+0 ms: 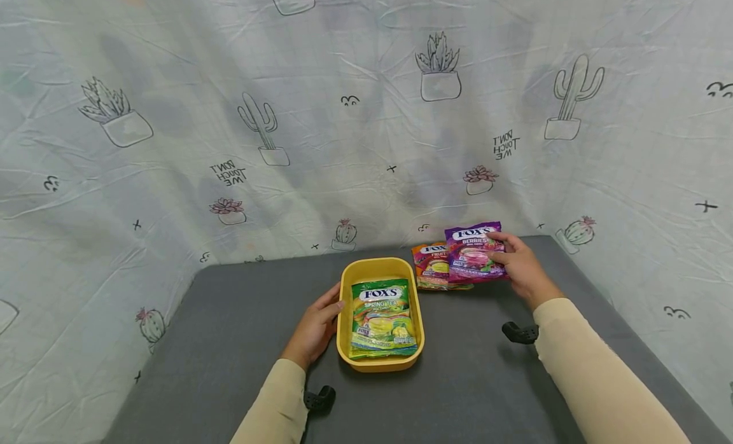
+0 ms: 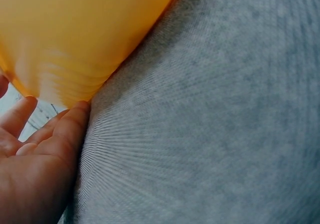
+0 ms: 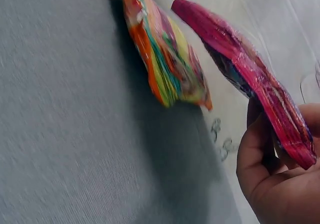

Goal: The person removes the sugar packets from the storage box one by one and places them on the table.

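A yellow plastic tub stands on the dark table with a green Fox's Spring Tea candy bag lying in it. My left hand holds the tub's left side, its thumb at the rim; in the left wrist view, fingertips meet the outer wall. Back right, my right hand grips a purple Fox's Berries candy bag by its right edge. The right wrist view shows this candy bag edge-on, raised above the table. An orange-red Fox's Fruits candy bag lies behind it, partly covered.
The grey table ends at a white cloth backdrop printed with potted cacti, which also rises along both sides. A black wrist strap piece juts from the right wrist, another from the left.
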A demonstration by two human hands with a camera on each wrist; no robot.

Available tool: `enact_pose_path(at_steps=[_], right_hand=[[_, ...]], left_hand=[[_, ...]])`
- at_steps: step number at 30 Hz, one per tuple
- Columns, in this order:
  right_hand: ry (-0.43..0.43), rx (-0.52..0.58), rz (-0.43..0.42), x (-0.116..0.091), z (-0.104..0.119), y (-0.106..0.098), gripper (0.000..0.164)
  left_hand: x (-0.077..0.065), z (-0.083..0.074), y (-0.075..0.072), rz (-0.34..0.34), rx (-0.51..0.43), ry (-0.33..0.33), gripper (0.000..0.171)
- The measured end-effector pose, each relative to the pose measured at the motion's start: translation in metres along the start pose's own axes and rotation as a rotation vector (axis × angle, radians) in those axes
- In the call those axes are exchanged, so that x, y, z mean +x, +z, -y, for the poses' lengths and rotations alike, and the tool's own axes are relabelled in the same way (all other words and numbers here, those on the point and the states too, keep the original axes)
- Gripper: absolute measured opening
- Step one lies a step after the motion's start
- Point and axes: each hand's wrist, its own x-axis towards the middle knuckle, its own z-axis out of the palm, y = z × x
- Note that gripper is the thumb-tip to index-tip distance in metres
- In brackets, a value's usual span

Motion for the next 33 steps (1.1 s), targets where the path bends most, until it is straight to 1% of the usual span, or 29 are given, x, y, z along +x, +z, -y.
enact_pose_path(at_steps=[4,8,16,19,21,25,31,33], right_hand=[[0.018,0.014,-0.030,0.002,-0.005,-0.012,0.055],[0.034,-0.006,-0.045,0.005,-0.010,-0.024,0.056],[0.042,-0.016,-0.042,0.009,-0.017,-0.042,0.053],[0.061,-0.033,-0.042,0.009,-0.018,-0.047,0.053],[0.077,-0.068,-0.040,0.009,-0.018,-0.050,0.054],[0.096,-0.174,-0.031,0.008,-0.020,-0.053,0.057],[0.082,-0.292,-0.018,0.009,-0.025,-0.054,0.058],[0.074,-0.349,-0.018,0.009,-0.025,-0.053,0.058]], left_hand=[[0.000,0.000,0.000,-0.001,-0.007,-0.002,0.061],[0.000,0.000,0.000,-0.009,-0.021,-0.010,0.061],[-0.001,-0.001,0.001,-0.016,-0.018,-0.017,0.062],[-0.001,-0.001,0.001,-0.017,-0.015,-0.015,0.062],[-0.001,-0.001,0.001,-0.014,-0.013,-0.011,0.063],[0.000,-0.001,0.001,-0.026,-0.014,-0.025,0.062],[0.000,-0.002,0.002,-0.024,-0.023,-0.028,0.062],[0.000,-0.003,0.002,-0.027,-0.026,-0.031,0.062]])
